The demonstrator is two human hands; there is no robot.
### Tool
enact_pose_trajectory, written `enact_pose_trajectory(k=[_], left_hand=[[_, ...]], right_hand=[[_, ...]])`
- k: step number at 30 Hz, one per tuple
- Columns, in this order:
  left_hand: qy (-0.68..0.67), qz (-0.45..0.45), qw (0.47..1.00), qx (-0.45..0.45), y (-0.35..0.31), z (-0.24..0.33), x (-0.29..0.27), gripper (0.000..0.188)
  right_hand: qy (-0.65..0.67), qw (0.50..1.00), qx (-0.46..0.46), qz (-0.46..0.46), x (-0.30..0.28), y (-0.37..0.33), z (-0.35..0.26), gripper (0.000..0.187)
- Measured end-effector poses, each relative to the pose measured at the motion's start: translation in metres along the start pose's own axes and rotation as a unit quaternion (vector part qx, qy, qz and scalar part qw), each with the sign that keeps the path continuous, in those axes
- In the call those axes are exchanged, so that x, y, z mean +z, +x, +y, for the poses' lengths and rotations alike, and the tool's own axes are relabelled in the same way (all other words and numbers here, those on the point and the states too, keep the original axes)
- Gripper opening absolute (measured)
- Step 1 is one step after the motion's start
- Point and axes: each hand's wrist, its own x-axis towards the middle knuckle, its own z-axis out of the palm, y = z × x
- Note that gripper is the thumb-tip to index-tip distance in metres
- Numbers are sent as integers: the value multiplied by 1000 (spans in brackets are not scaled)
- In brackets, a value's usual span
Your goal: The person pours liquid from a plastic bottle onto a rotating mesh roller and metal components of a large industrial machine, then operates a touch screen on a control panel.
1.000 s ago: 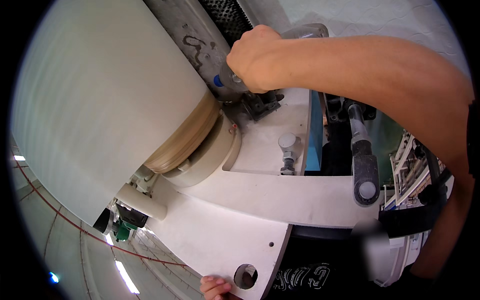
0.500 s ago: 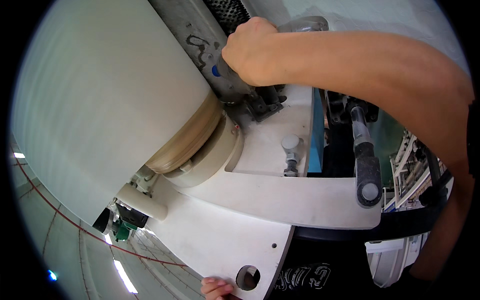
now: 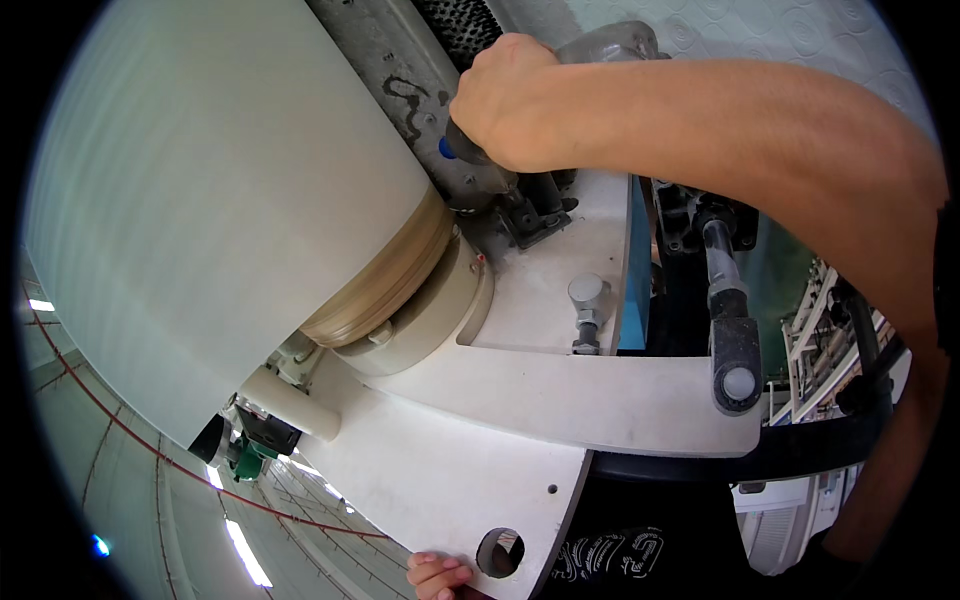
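My right hand (image 3: 510, 105) reaches in from the right, its fingers wrapped round a dark grey tool (image 3: 467, 142) with a blue round end. Most of the tool is hidden by the hand. A smooth grey part (image 3: 615, 42) shows just behind my wrist; I cannot tell whether it belongs to the tool. The hand is over a grey metal beam (image 3: 400, 85) beside a large white roller (image 3: 230, 170). At the bottom, my left hand (image 3: 438, 577) curls its fingers over the edge of a white metal plate (image 3: 450, 480), left of a round hole.
Tan strands (image 3: 385, 285) ring the roller's end, next to a cream hub (image 3: 430, 320). A bolt (image 3: 588, 300) and a black rod joint (image 3: 737, 365) stand on the frame. A bristled dark strip (image 3: 458, 30) runs behind the beam. White quilted fabric (image 3: 790, 30) lies far right.
The view has shifted slightly. My right hand and the blue-ended tool sit a little further right against the beam. My left hand keeps its place on the plate's edge.
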Motion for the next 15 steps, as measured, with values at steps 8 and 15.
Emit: enact_pose_trajectory(k=[8,15], left_hand=[[-3,-28,999,15,-1,0,-11,43],[11,-29,999,7,0,1,-12,45]], right_hand=[[-20,998,-18,63,7,-14,2,19],[-11,995,11,97,2,-11,5,19]])
